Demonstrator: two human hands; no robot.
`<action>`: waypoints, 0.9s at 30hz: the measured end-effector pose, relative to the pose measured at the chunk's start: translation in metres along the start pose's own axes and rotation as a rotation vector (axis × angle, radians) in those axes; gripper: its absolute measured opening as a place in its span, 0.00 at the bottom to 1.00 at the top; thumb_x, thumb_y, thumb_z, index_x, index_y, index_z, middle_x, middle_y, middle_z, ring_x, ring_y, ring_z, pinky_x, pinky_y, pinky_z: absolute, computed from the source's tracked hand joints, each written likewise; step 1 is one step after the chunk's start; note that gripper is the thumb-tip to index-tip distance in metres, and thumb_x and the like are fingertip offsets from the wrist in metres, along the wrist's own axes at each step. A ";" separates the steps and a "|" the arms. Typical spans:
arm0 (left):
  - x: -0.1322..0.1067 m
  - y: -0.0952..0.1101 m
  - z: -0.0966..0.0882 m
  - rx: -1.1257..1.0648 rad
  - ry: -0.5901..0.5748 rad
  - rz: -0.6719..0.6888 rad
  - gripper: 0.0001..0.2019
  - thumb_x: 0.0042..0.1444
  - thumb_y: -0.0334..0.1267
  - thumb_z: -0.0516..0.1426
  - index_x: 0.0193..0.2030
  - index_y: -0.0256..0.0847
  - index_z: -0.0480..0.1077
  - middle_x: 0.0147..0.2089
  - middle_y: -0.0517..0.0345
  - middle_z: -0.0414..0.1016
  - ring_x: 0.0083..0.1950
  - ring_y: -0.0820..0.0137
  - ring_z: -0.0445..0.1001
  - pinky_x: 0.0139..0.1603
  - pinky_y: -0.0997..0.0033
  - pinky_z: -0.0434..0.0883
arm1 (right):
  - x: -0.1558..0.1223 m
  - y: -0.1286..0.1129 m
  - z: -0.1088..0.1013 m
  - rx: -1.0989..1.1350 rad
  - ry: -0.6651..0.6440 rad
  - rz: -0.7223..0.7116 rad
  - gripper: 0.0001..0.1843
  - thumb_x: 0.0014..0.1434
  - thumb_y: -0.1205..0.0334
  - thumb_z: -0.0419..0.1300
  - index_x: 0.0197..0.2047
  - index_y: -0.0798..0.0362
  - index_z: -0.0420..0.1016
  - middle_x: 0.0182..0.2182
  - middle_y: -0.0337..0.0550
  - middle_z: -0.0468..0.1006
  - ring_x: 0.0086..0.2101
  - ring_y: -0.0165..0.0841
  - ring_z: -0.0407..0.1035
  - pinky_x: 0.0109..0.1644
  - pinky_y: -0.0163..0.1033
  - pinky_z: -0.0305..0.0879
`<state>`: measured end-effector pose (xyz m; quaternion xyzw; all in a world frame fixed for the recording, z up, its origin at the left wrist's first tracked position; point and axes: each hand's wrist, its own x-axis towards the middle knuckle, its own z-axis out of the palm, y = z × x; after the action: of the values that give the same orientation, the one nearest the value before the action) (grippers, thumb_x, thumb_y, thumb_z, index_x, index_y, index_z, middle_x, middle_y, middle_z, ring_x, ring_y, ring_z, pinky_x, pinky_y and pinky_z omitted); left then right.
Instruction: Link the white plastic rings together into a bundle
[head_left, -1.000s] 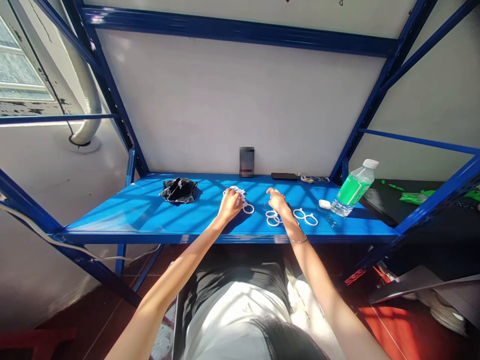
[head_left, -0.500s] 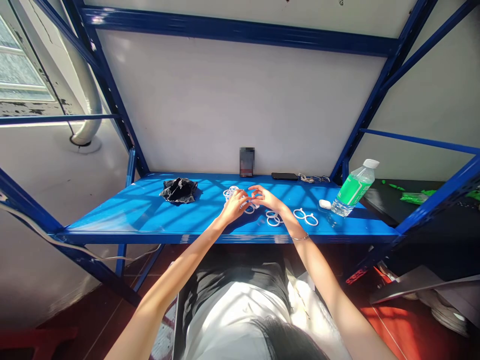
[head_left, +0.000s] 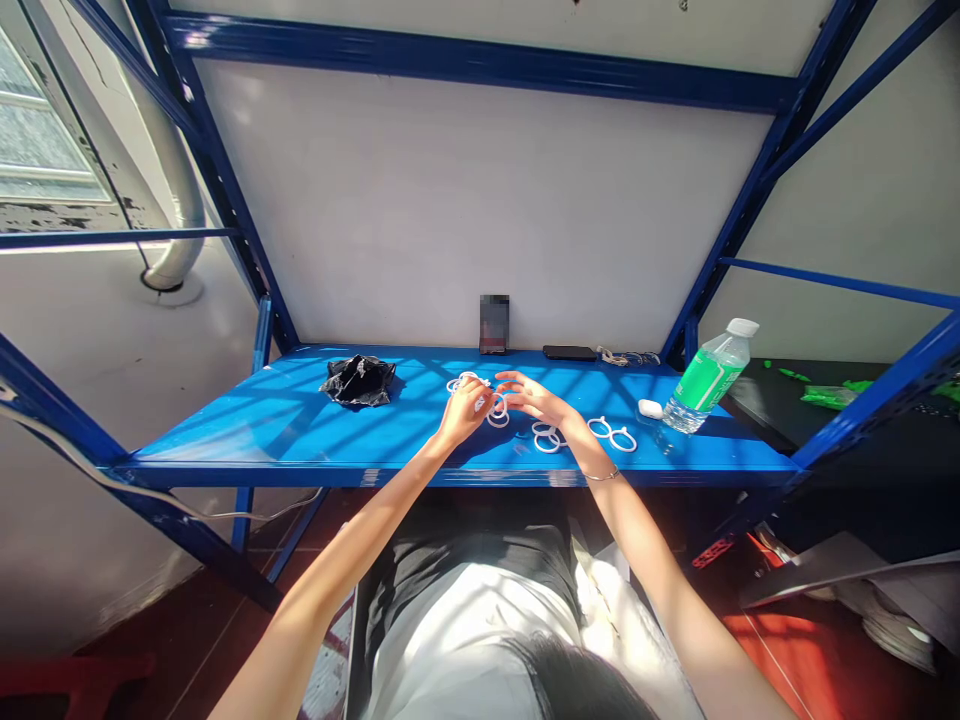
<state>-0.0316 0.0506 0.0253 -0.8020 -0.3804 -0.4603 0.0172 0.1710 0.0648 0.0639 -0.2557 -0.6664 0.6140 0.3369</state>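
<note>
Over the middle of the blue shelf, my left hand (head_left: 463, 412) is closed with its fingertips pinched on a white ring (head_left: 498, 414), which hangs at its right side. Facing it, my right hand (head_left: 536, 397) has its fingers stretched out and apart, their tips close to that ring; whether they touch it I cannot tell. Behind my left hand lies a pile of white rings (head_left: 459, 381), partly covered by the fingers. Beside my right wrist are some linked white rings (head_left: 548, 440), partly hidden by the arm. Farther right lies another pair of white rings (head_left: 612, 433).
A crumpled black plastic bag (head_left: 358, 382) sits on the left of the blue shelf (head_left: 247, 430). At the back are a dark upright box (head_left: 494, 325), a black phone (head_left: 569, 353) and a cable (head_left: 626, 357). A water bottle (head_left: 709, 380) and small white case (head_left: 649, 409) stand right.
My left hand has turned, bringing the pinched white ring into clearer view at its right. My right hand's fingers have drawn slightly away and spread.
</note>
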 end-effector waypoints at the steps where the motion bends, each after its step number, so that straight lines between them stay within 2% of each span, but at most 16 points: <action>1: 0.000 0.001 -0.001 0.014 0.007 -0.008 0.10 0.67 0.41 0.53 0.38 0.40 0.72 0.40 0.51 0.77 0.44 0.63 0.70 0.42 0.64 0.69 | 0.001 0.001 0.000 -0.019 0.001 0.008 0.31 0.51 0.57 0.71 0.57 0.47 0.67 0.47 0.42 0.75 0.41 0.34 0.77 0.54 0.44 0.70; 3: 0.000 0.003 -0.002 0.036 0.022 -0.022 0.10 0.67 0.41 0.53 0.37 0.40 0.71 0.39 0.51 0.77 0.44 0.63 0.70 0.43 0.63 0.69 | 0.002 0.003 0.000 -0.050 0.011 0.021 0.30 0.50 0.56 0.72 0.55 0.49 0.69 0.44 0.42 0.77 0.42 0.35 0.77 0.54 0.45 0.70; 7: 0.000 0.004 -0.003 0.004 0.020 -0.026 0.10 0.65 0.42 0.54 0.36 0.40 0.71 0.38 0.51 0.77 0.43 0.63 0.71 0.45 0.62 0.70 | 0.006 0.008 -0.002 -0.086 0.036 -0.006 0.22 0.51 0.49 0.70 0.43 0.54 0.74 0.31 0.39 0.79 0.38 0.35 0.76 0.52 0.45 0.69; 12: 0.000 0.006 -0.001 -0.178 -0.058 -0.079 0.14 0.66 0.46 0.53 0.41 0.40 0.73 0.42 0.49 0.78 0.44 0.62 0.74 0.44 0.63 0.72 | 0.007 0.008 -0.003 -0.227 0.091 -0.060 0.23 0.50 0.42 0.69 0.33 0.55 0.76 0.28 0.40 0.78 0.34 0.34 0.73 0.50 0.44 0.67; 15: 0.001 0.008 -0.002 -0.341 -0.121 -0.182 0.20 0.64 0.54 0.53 0.44 0.39 0.74 0.43 0.49 0.78 0.42 0.63 0.76 0.39 0.65 0.73 | 0.006 0.006 -0.002 -0.263 0.075 -0.077 0.24 0.50 0.40 0.69 0.32 0.54 0.75 0.27 0.38 0.76 0.34 0.34 0.72 0.47 0.43 0.67; 18: 0.002 0.011 -0.005 -0.510 -0.179 -0.260 0.23 0.61 0.59 0.55 0.41 0.39 0.73 0.40 0.51 0.77 0.40 0.64 0.77 0.36 0.67 0.73 | 0.004 0.003 0.001 -0.267 0.020 -0.071 0.24 0.49 0.40 0.70 0.32 0.54 0.74 0.27 0.38 0.76 0.33 0.34 0.71 0.44 0.42 0.67; 23: 0.004 0.013 -0.010 -0.675 -0.270 -0.336 0.20 0.58 0.57 0.57 0.33 0.40 0.69 0.30 0.57 0.76 0.32 0.67 0.76 0.34 0.68 0.72 | 0.001 -0.003 0.006 -0.292 -0.043 -0.059 0.24 0.51 0.39 0.68 0.34 0.54 0.74 0.28 0.39 0.77 0.32 0.33 0.70 0.42 0.40 0.66; 27: 0.007 0.016 -0.011 -0.805 -0.332 -0.390 0.16 0.58 0.52 0.57 0.32 0.40 0.67 0.35 0.52 0.80 0.38 0.62 0.79 0.36 0.65 0.73 | 0.001 -0.002 0.007 -0.278 -0.095 -0.065 0.25 0.54 0.38 0.65 0.33 0.54 0.72 0.26 0.37 0.73 0.32 0.32 0.70 0.41 0.40 0.65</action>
<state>-0.0274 0.0391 0.0417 -0.7213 -0.3129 -0.4313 -0.4425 0.1647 0.0607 0.0664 -0.2489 -0.7683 0.5158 0.2859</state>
